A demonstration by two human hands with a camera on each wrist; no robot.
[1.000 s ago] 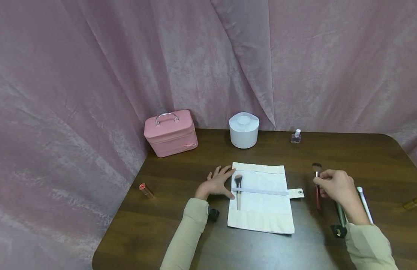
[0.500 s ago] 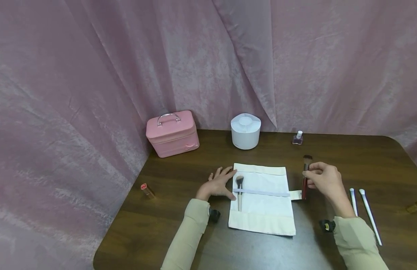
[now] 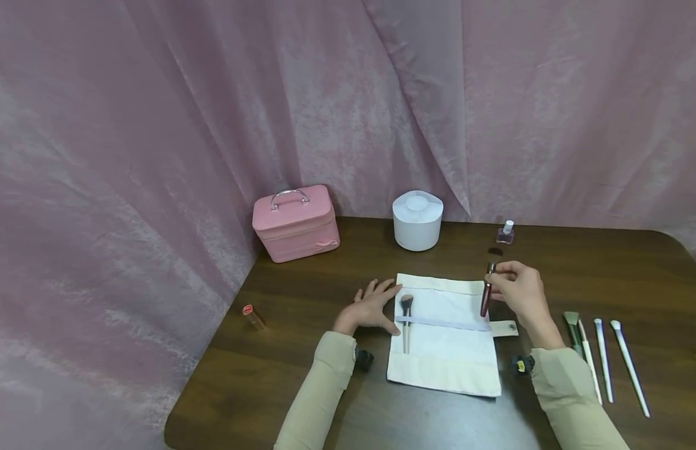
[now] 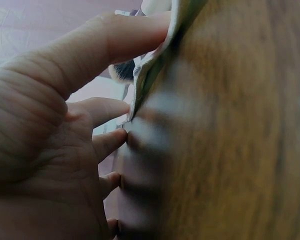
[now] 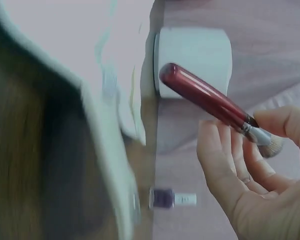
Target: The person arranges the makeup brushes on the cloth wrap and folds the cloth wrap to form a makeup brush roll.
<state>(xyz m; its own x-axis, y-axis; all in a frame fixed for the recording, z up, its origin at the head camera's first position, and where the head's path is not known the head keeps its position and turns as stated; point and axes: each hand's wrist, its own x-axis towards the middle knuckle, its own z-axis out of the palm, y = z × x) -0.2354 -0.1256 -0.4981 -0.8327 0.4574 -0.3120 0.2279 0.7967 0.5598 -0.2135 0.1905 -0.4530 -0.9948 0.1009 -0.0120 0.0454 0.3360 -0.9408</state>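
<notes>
Right hand point(image 3: 519, 289) pinches red-handled brush point(image 3: 486, 294) above the roll pouch point(image 3: 444, 350). Left hand point(image 3: 371, 306) lies flat, fingers straight, pinning its edge. Next, probably: handle under the elastic band point(image 3: 443, 323).

Brush point(image 3: 486, 291): glossy red handle, shiny metal collar, soft bristles. Roll point(image 3: 444, 334): matt cream cloth, a paler band across. Table point(image 3: 302, 294): dark wood grain, faint sheen. Case point(image 3: 296, 224): pink, smooth, with metal handle. Pot point(image 3: 418, 220): white matt plastic. Backdrop point(image 3: 156, 125): pink crushed cloth.
</notes>
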